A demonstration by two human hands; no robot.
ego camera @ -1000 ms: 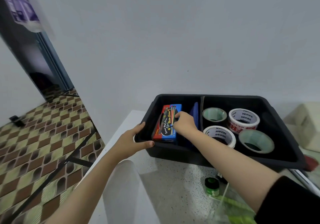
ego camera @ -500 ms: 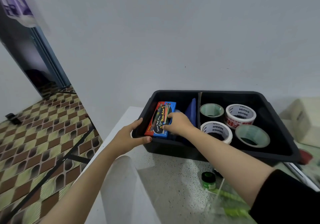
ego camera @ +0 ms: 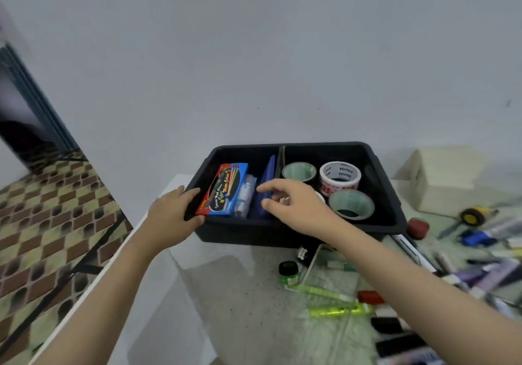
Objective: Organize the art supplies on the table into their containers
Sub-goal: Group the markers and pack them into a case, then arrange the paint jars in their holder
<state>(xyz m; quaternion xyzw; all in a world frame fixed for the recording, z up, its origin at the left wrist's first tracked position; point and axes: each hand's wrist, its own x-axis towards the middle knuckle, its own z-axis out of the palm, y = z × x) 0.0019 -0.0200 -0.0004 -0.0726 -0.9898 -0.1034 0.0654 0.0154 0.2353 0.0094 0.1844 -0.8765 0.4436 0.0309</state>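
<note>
Head view: one black bin [ego camera: 248,234] with two compartments. Four tape rolls [ego camera: 340,176] in the right one, one mostly behind the right hand [ego camera: 293,206]. One watercolor box [ego camera: 223,191], red-blue with a black oval label, leans in the left compartment. The right hand, earlier on the box, is now off it, loosely curled and empty. The left hand [ego camera: 172,212] grips the bin's near-left corner.

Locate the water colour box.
Head view, left of centre: the water colour box sits in the left compartment of the black bin, by its left wall, a clear packet on its right. The left hand grips the rim beside it.
</note>
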